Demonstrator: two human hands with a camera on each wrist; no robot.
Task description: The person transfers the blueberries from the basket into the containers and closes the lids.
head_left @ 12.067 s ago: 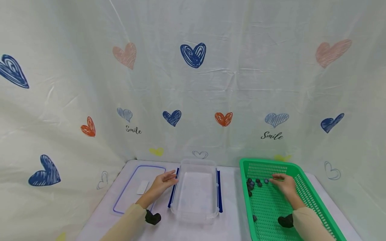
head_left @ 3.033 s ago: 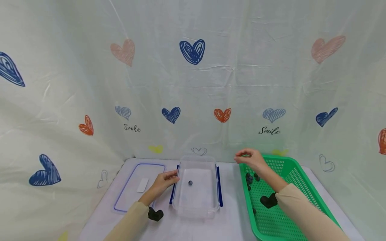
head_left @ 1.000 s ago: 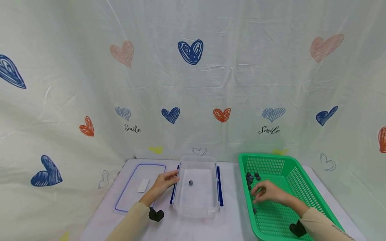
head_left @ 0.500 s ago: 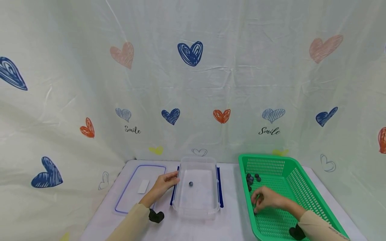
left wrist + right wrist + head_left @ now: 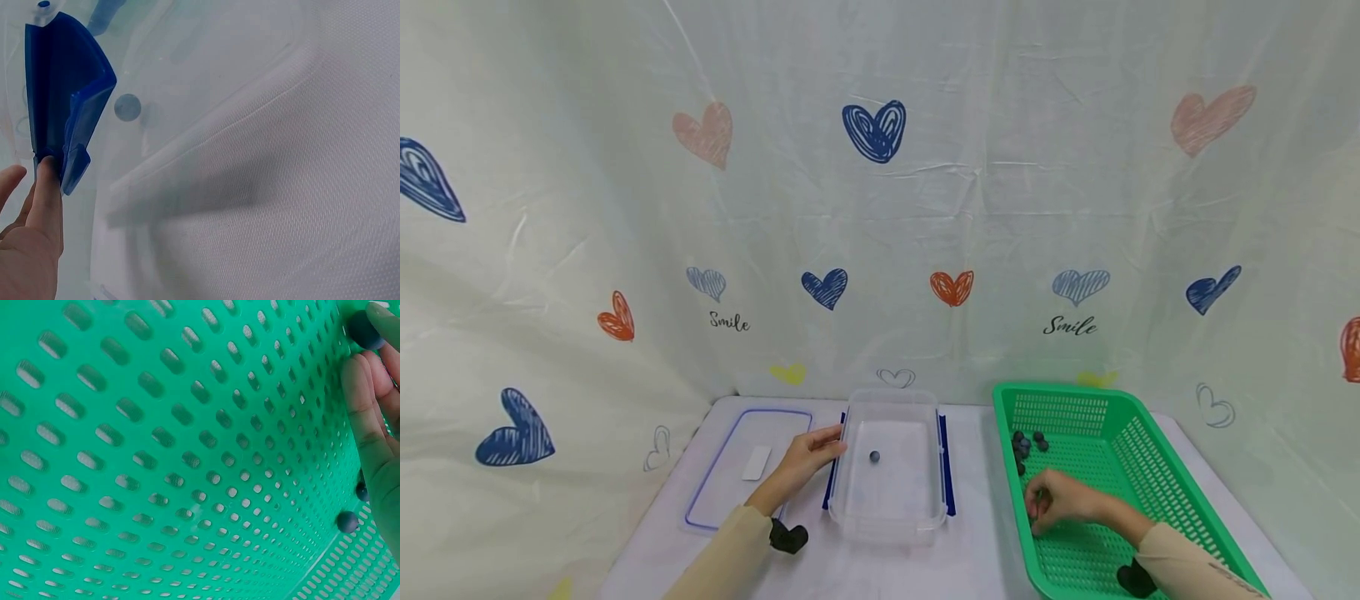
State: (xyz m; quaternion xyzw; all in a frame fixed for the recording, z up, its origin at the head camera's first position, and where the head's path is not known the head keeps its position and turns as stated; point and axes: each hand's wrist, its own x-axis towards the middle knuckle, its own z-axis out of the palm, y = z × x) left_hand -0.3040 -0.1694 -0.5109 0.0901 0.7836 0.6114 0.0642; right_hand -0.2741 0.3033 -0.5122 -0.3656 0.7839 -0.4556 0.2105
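**Blueberries: right hand picking at the near-left wall of the green basket**

Blueberries are sitting in two places: one (image 5: 874,456) is lying alone on the floor of the clear container (image 5: 887,521), and a small cluster (image 5: 1027,444) is resting far-left in the green basket (image 5: 1180,500).

Nearest to me, I am seeing the right hand (image 5: 1060,498) working low in the basket by its left wall. Three seconds ago it was hovering above the basket's far-left corner; it has since been dropping and coming nearer. In the right wrist view its fingers (image 5: 365,419) are curling around a dark berry (image 5: 362,330) at the fingertips; I judge this a pinch forming, though I cannot tell whether the berry is lifted yet. I read this as the next pick being under way.

Farther left, the left hand (image 5: 805,460) is keeping its straight fingers (image 5: 47,200) against the container's blue latch (image 5: 65,106), steadying it.

Beyond, the lid (image 5: 741,467) is lying flat on the table (image 5: 970,567).
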